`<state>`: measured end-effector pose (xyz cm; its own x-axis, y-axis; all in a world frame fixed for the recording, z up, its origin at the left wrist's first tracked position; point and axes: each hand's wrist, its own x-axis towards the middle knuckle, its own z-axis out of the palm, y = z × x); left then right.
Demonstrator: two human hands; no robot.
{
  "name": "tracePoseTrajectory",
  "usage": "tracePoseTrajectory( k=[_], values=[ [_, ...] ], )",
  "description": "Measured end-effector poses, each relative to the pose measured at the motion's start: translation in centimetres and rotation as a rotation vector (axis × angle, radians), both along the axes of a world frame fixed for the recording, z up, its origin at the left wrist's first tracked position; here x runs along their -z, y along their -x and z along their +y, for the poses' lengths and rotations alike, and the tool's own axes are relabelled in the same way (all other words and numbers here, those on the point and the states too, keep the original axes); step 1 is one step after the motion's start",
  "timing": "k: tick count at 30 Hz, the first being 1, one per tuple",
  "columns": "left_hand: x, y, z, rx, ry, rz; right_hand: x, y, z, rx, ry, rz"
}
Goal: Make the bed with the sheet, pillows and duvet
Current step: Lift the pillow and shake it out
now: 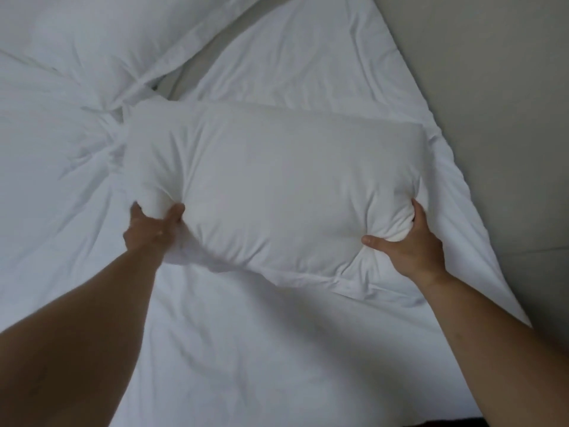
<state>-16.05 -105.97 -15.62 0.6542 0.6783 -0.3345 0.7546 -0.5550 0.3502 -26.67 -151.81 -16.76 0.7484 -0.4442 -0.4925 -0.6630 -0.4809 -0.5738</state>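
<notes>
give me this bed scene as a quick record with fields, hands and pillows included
left hand: grips the near left corner of the held pillow
right hand: grips its near right corner
held pillow: white, crosswise over the white bedding; lifted or resting, cannot tell
second pillow: white, farther off on the left, on the bed
white bedding: creased; sheet or duvet unclear
right side: beige surface beside the bed

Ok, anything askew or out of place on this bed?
Yes. The white bedding is twisted into a knot beside the pillow gripped by the left hand and right hand; nothing looks damaged.
</notes>
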Motion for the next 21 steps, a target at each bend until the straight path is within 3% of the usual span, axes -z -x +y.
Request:
tracePoseTrajectory(
  k=[3, 11, 21],
  values=[
    [-1.8, 2.7, -1.3, -0.007, 0.057, -0.097, -1.1, 0.9, 0.5, 0.059, -0.023, -0.117],
    [-8.9, 10.0, -0.3, -0.058, 0.480, -0.424, -7.3, 5.7, 2.6, 0.127, -0.031, -0.404],
    [-12.9, 13.8, 0.3, 0.134, 0.919, -0.485, -17.9, 20.8, 8.5, 0.391, 0.097, -0.526]
  ],
)
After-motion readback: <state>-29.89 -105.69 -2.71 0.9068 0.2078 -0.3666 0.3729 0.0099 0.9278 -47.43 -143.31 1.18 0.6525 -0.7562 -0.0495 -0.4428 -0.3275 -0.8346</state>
